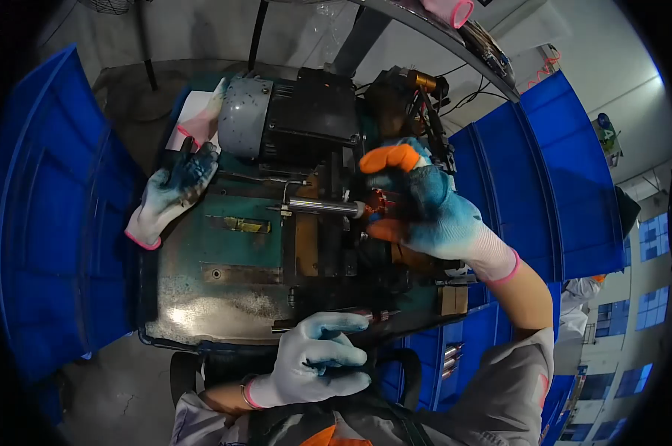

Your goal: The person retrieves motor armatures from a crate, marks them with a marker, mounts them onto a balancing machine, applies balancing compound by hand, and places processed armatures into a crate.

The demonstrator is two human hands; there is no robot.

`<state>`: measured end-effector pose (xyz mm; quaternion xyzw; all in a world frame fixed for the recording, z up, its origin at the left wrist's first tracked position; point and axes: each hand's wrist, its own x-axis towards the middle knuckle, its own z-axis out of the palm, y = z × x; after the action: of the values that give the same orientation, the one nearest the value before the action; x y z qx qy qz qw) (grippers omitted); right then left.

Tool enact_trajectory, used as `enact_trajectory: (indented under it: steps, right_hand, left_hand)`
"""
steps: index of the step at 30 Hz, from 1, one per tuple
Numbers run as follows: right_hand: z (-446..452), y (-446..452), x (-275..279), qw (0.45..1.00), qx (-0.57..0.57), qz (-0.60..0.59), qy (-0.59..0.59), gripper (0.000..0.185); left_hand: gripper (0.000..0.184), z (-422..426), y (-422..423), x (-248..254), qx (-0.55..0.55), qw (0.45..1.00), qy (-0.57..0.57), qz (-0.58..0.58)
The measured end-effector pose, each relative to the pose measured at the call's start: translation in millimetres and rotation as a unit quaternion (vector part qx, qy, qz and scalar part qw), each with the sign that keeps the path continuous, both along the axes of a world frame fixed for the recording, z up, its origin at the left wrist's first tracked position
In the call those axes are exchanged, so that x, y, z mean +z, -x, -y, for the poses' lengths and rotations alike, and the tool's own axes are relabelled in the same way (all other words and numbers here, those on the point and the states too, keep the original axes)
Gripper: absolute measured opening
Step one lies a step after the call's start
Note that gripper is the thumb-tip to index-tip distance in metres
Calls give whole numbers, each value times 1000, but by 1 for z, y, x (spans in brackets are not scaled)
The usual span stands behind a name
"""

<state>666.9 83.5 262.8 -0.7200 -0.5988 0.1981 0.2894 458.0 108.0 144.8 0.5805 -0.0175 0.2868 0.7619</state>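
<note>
My right hand [433, 204], in a blue-and-white glove with orange finger covers, curls round the reddish end [379, 202] of a steel shaft [325, 207]. The shaft lies level across the machine, with a pale collar near my fingers. My palm hides part of that end. Near the front edge, my left hand [321, 360] has its gloved fingers loosely bent and apart, with nothing visible between them. Just beyond it lies a dark rod [384, 315] with a reddish section and a narrow tip, its middle hidden by the hand.
A grey motor [291, 111] sits at the back of the green machine bed [224, 297]. Loose gloves [174, 189] lie at its left. Blue panels [61, 215] stand on both sides. A small block [453, 299] and several metal parts [451, 359] are at right.
</note>
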Motion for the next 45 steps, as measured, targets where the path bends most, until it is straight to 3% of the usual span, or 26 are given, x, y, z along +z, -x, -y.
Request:
enact_trajectory:
  steps: [6, 9, 10, 13, 14, 15, 16, 17, 18, 21, 22, 24, 26, 27, 28, 29, 30, 33, 35, 38, 39, 40, 41, 42, 44, 45]
  right_hand:
    - [6, -1, -10, 992, 48, 73, -92, 57]
    - [4, 5, 9, 982, -108, -135, 77, 55]
    - [3, 13, 8, 997, -48, 56, -5, 53]
    - [2, 19, -2, 996, -87, 23, 16, 52]
    - [1, 20, -4, 994, -101, -28, 1, 49]
    - [1, 3, -18, 966, -73, -246, -45, 45]
    - [6, -13, -30, 890, -48, -448, -73, 41]
    - [22, -18, -26, 979, -63, -184, -56, 37]
    - [30, -15, -27, 994, -80, -28, -68, 37]
    - [47, 14, -42, 983, -118, -32, -139, 38]
    - [51, 24, -48, 979, -129, -52, -152, 38]
    - [56, 41, -61, 972, -142, -82, -169, 39]
    - [61, 51, -71, 967, -148, -102, -178, 40]
    - [63, 57, -75, 966, -150, -112, -180, 40]
    - [67, 58, -79, 965, -148, -120, -181, 40]
    - [68, 62, -82, 962, -150, -130, -186, 41]
    - [72, 65, -87, 961, -151, -138, -186, 41]
    - [74, 73, -94, 955, -158, -160, -191, 42]
    - [76, 76, -100, 954, -161, -171, -188, 43]
    - [74, 76, -108, 951, -167, -186, -181, 44]
    - [72, 75, -109, 950, -170, -190, -180, 44]
    - [71, 74, -111, 948, -174, -195, -179, 44]
    - [70, 72, -113, 947, -178, -197, -179, 45]
    - [69, 71, -115, 946, -182, -202, -178, 45]
    - [68, 69, -116, 944, -190, -206, -172, 46]
    - [69, 68, -117, 943, -195, -209, -169, 46]
  left_hand:
    - [11, 0, 4, 6, -32, 999, 5, -34]
    - [26, 8, 14, 15, -71, 992, 95, -38]
    - [32, 16, 14, 10, -62, 994, 92, -14]
    - [45, 22, 18, 14, -105, 990, 90, -26]
    - [48, 23, 17, 17, -73, 995, 64, 0]
    - [52, 22, 18, 21, -52, 997, 38, 31]
    - [55, 16, 23, 25, -26, 999, -36, 26]
    - [60, 19, 27, 27, -63, 993, 95, 38]
    - [66, 17, 28, 27, -110, 967, 222, 53]
    - [43, 7, 37, 39, -110, 949, 295, 24]
    - [21, 12, 35, 47, -62, 991, 107, 51]
    - [19, 18, 34, 54, -91, 987, 116, 60]
    - [28, 8, 39, 67, -187, 971, 140, -57]
    - [48, 14, 31, 53, -202, 971, 99, 76]
    - [52, 20, 16, 44, -37, 982, -108, 152]
    - [57, 22, 12, 52, 128, 917, -310, 217]
    - [67, 26, 11, 60, 132, 914, -317, 216]
    - [65, 23, 2, 98, 246, 909, -280, 190]
    - [76, 8, 3, 132, 175, 951, -151, 204]
    - [62, -83, 1, 201, 376, 817, -416, 133]
    - [54, -135, 11, 220, 420, 723, -537, 113]
    - [38, -188, 22, 228, 395, 709, -578, 86]
    - [37, -225, 50, 226, 401, 709, -559, -157]
    - [36, -263, 86, 222, 384, 640, -559, -360]
    - [41, -333, 162, 173, 361, 453, -532, -617]
    - [49, -339, 191, 163, 300, 407, -439, -743]
